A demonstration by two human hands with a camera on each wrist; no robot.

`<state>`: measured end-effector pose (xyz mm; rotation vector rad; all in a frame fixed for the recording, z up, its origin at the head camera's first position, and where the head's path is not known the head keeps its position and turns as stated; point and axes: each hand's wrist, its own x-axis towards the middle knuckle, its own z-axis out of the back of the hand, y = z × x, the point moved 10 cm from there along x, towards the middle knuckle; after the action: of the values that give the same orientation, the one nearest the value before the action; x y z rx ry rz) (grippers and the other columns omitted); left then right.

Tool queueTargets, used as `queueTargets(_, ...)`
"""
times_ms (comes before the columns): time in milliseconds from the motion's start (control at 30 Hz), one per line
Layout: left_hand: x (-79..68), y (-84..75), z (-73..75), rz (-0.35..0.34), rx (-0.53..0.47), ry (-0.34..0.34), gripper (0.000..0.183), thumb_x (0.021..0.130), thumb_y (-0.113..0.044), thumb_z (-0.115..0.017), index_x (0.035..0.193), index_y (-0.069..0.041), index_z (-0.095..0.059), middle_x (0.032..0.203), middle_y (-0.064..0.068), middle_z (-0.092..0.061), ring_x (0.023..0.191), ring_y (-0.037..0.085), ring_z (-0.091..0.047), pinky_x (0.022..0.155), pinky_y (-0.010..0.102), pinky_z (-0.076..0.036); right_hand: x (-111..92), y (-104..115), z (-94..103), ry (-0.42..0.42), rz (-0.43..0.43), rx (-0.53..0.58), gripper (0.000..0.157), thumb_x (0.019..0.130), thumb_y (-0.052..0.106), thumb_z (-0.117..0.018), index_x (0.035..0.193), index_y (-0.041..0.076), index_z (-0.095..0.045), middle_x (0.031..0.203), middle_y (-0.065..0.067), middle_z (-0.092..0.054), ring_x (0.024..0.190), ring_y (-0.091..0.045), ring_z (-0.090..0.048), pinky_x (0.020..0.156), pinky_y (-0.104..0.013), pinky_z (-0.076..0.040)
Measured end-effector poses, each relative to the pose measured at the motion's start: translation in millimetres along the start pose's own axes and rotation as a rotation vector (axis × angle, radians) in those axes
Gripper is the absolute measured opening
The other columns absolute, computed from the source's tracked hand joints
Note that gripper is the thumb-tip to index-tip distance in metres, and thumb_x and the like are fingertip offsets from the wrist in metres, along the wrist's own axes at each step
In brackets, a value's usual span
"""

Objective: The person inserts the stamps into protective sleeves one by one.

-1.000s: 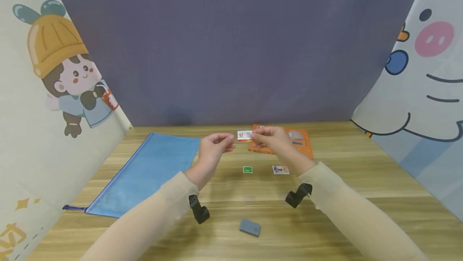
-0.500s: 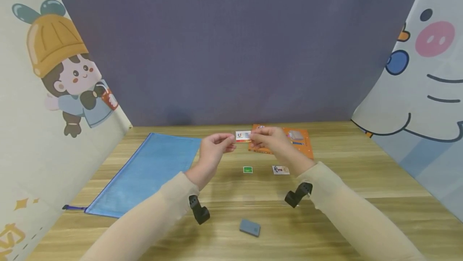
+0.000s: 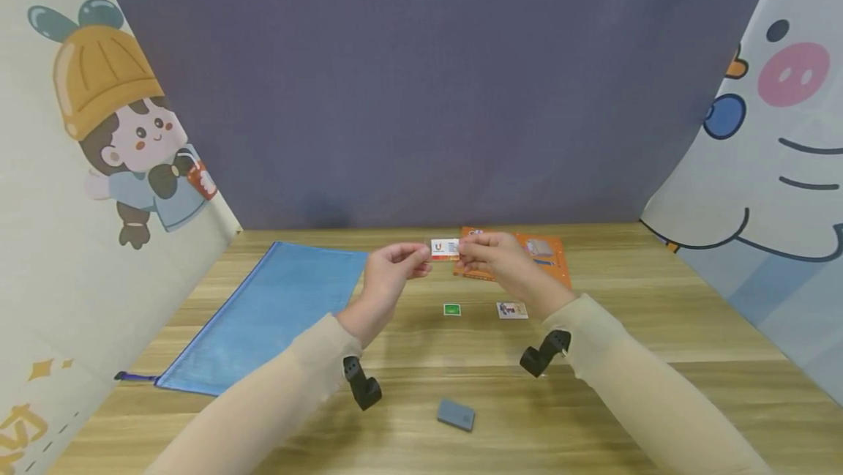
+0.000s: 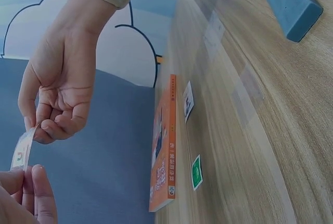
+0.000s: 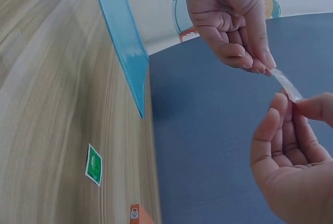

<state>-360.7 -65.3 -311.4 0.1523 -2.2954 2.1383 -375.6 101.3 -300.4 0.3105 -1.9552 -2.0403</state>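
A small white card (image 3: 445,247) with a printed logo and a red-orange band along its bottom edge is held up between both hands above the table. My left hand (image 3: 390,276) pinches its left end between thumb and fingers, and my right hand (image 3: 506,264) pinches the right end, covering part of it. In the left wrist view the card (image 4: 22,151) shows as a slightly bent strip with a see-through edge by the right fingertips. The right wrist view gives its thin, glossy side as a pale strip (image 5: 286,85) stretched from one hand to the other.
An orange book (image 3: 549,259) lies behind the right hand. A small green-printed sticker (image 3: 451,309) and a picture card (image 3: 511,310) lie nearer. A blue zip pouch (image 3: 276,314) spreads at the left, and a grey-blue block (image 3: 455,415) sits by the front.
Both hands stay almost in place, pinching the card. It shifted slightly left, then back right, and its face shows a little more now.
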Motion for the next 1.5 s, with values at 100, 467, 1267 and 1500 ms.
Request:
queueTargets(100,-0.2,0.2,0.0,0.001,-0.005,0.003,0.018,0.089,-0.009,-0.069,0.102,0.003,-0.070,0.090,0.012,-0.073,0.068,0.010,-0.068,0.074,0.029,-0.061,-0.2,0.4,-0.3,0.000,0.007,0.012,0.011,0.096,0.012,-0.060,0.099,0.002,-0.063,0.081,0.000,-0.069,0.081,-0.016,-0.067,0.094,-0.043,-0.055)
queueTargets(467,-0.6,-2.7,-0.7,-0.027,-0.013,0.005,0.018,0.089,-0.009,-0.070,0.102,0.004,-0.070,0.090,0.013,-0.073,0.067,0.010,-0.068,0.079,0.035,-0.061,-1.2,3.3,5.5,-0.076,0.032,-0.025,0.012,0.092,0.012,-0.066,0.098,0.001,-0.065,0.084,-0.006,-0.070,0.077,-0.018,-0.067,0.081,-0.033,-0.059)
queueTargets(1267,-2.2,-4.5,-2.2,-0.044,0.000,0.007,0.018,0.088,-0.008,-0.071,0.101,0.004,-0.071,0.095,0.022,-0.071,0.066,0.010,-0.067,0.070,0.027,-0.061,2.6,-4.6,6.8,-0.085,-0.003,-0.024,0.018,0.090,0.015,-0.069,0.098,-0.001,-0.065,0.088,-0.011,-0.069,0.082,-0.020,-0.066,0.095,-0.048,-0.054)
queueTargets(1500,-1.4,-5.8,-2.3,-0.055,0.025,0.005,0.019,0.088,-0.009,-0.071,0.101,0.005,-0.071,0.097,0.026,-0.070,0.064,0.008,-0.066,0.071,0.028,-0.061,3.9,-6.3,7.1,-0.083,-0.018,-0.047,0.020,0.090,0.016,-0.070,0.098,-0.001,-0.066,0.089,-0.012,-0.069,0.086,-0.025,-0.066,0.094,-0.046,-0.054)
